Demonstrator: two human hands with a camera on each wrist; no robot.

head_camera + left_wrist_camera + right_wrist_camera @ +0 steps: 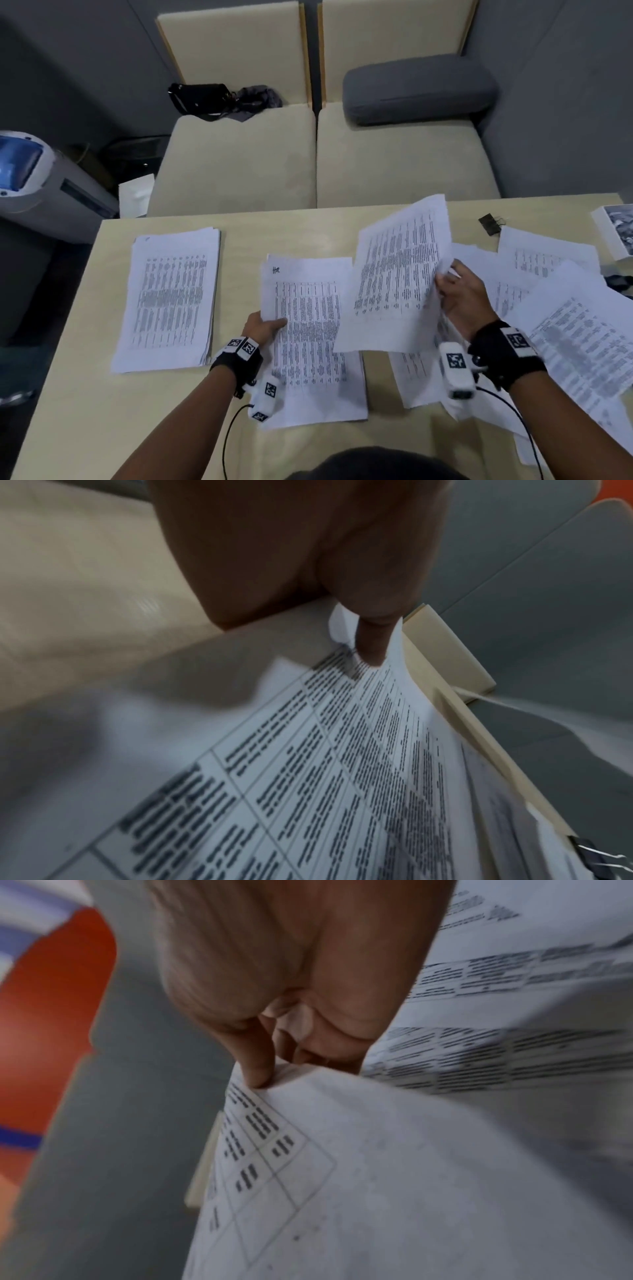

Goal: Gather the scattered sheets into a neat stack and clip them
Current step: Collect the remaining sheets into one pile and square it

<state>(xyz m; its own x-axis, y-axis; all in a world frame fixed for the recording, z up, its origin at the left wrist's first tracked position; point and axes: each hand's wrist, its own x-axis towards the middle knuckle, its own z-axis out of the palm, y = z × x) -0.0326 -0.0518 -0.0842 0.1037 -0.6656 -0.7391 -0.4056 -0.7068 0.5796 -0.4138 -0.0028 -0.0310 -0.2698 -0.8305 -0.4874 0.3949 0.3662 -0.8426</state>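
Observation:
My left hand (265, 327) grips the left edge of the middle stack of printed sheets (311, 329), thumb on top; the left wrist view shows the thumb (371, 639) pressing the sheets (308, 777). My right hand (460, 298) pinches a loose printed sheet (397, 274) by its right edge and holds it raised above the table, overlapping the middle stack. In the right wrist view the fingers (255, 1064) pinch that sheet (342, 1177). Scattered sheets (568, 325) lie at the right. A black binder clip (490, 223) rests at the far right of the table.
A separate neat stack (171, 298) lies on the left of the beige table (68, 394). A white book (616, 233) sits at the right edge. Beyond the table is a cream sofa (239, 164) with a black bag (202, 97) and grey cushion (418, 89).

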